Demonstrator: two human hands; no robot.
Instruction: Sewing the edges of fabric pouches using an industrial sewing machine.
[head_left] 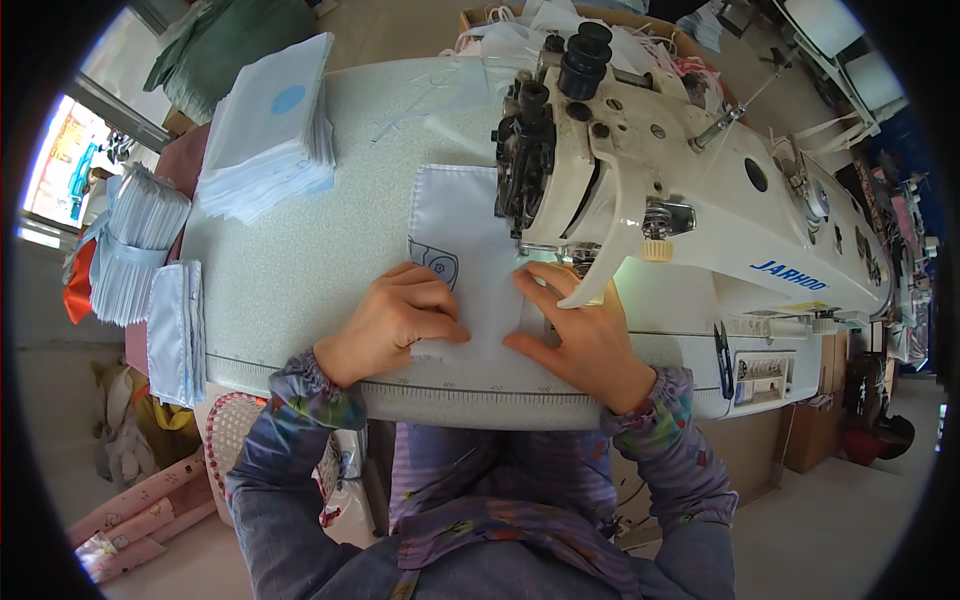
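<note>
A white cloth panel (455, 205) with a dark line print near its left edge lies flat on the sewing table, its right side running under the sewing machine (640, 150). My left hand (410, 315) is closed at the panel's lower left, fingers curled over its edge and thumb lying across the cloth. My right hand (580, 335) rests on the cloth's right side with thumb and fingers spread, close in front of the lit presser foot area. The machine's curved guard partly covers that hand's fingertips, and the needle is hidden.
A tall stack of white cloth pieces (265, 120) stands at the table's back left. Beyond the left edge are a tied bundle (135, 245) and a smaller hanging stack (177, 330). Dark thread snips (723, 360) lie at the right beside a small white tray (762, 378).
</note>
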